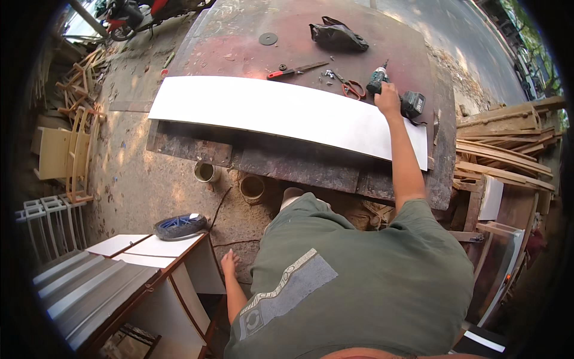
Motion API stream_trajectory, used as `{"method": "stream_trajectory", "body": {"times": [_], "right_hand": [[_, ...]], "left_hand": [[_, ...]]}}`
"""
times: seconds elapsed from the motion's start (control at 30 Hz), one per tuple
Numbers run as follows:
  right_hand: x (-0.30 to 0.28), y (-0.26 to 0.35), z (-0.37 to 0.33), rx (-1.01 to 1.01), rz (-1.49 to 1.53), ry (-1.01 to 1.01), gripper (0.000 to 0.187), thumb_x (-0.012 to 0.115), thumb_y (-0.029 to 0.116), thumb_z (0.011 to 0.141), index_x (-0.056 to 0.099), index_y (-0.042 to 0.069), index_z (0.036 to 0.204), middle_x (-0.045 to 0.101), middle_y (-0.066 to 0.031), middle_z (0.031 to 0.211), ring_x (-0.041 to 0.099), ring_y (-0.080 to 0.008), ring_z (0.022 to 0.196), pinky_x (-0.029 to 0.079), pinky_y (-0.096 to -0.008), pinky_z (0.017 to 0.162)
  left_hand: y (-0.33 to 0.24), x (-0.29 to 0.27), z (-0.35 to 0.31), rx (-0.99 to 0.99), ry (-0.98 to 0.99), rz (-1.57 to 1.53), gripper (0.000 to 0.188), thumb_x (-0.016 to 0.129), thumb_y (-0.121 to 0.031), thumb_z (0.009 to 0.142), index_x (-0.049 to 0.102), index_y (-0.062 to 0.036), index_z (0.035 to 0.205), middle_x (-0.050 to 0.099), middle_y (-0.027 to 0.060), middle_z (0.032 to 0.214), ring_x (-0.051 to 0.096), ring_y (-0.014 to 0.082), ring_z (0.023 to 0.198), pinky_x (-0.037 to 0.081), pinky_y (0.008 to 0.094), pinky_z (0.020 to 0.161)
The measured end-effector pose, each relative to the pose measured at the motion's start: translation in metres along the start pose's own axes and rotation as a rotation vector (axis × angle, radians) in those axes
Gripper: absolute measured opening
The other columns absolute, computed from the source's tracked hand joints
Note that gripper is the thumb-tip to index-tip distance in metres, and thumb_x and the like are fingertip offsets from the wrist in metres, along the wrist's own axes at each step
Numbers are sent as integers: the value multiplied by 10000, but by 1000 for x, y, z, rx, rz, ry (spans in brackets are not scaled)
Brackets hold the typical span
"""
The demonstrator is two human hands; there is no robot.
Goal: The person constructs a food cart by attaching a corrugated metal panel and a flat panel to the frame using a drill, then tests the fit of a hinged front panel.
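My right hand [388,99] reaches out over the white panel [269,110] and is wrapped round the handle of a cordless drill [378,78]. The drill lies on its side on the worktable, its bit pointing away from me and its dark battery [412,104] to the right of my hand. Down at my left side hangs my left hand [229,262], loosely open with nothing in it. The long white panel lies across the near part of the table. Scissors with orange handles [350,87] are just left of the drill, beside some small screws [328,74].
The stained worktable [239,45] also bears a red-handled knife [297,70], a black disc [268,39] and a black plastic bag [338,36]. A cabinet [191,263] with a coiled cable [179,227] stands at left. Buckets [207,172] sit below; stacked wood [502,149] is at right.
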State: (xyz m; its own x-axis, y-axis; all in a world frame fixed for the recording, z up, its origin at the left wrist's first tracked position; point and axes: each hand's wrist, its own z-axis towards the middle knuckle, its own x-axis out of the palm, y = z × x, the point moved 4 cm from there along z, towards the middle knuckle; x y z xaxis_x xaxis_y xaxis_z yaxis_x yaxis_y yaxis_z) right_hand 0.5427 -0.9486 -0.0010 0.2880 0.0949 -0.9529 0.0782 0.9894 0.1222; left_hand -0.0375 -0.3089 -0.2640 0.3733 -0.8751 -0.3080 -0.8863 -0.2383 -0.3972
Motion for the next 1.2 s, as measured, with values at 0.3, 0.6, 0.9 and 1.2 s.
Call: {"method": "stream_trajectory", "body": {"times": [0.3, 0.6, 0.9, 1.2], "right_hand": [[96, -127, 43, -228, -205, 244, 790, 564, -31, 804, 209, -60, 1509, 407, -297, 1423, 491, -463, 1251, 438, -475, 1043], [34, -77, 77, -224, -29, 133, 560, 603, 29, 776, 548, 14, 1333, 603, -249, 1175, 568, -403, 1120, 460, -450, 951], [-104, 250, -34, 144, 1147, 289, 193, 680, 187, 925, 664, 3, 982, 474, 17, 622, 448, -72, 541, 365, -237, 506], [-102, 603, -127, -294, 1407, 602, 291, 660, 33, 890, 604, -55, 1162, 639, -110, 945, 489, -96, 586, 394, -238, 535]], "left_hand": [[-110, 10, -20, 343, -112, 355, 577, 638, -477, 912, 661, 29, 1188, 693, 202, 1095, 669, 309, 979, 510, 405, 864], [-40, -25, -32, 211, -122, 272, 568, 674, -508, 866, 695, -9, 1137, 698, 209, 1090, 676, 332, 1003, 520, 419, 872], [-54, -179, -13, 184, -783, -384, 470, 727, -455, 878, 712, 9, 951, 716, 79, 849, 687, 135, 650, 476, 262, 558], [-99, -271, 20, 237, -1037, -661, 446, 735, -419, 860, 740, 28, 858, 726, 78, 743, 736, 183, 687, 518, 304, 622]]}}
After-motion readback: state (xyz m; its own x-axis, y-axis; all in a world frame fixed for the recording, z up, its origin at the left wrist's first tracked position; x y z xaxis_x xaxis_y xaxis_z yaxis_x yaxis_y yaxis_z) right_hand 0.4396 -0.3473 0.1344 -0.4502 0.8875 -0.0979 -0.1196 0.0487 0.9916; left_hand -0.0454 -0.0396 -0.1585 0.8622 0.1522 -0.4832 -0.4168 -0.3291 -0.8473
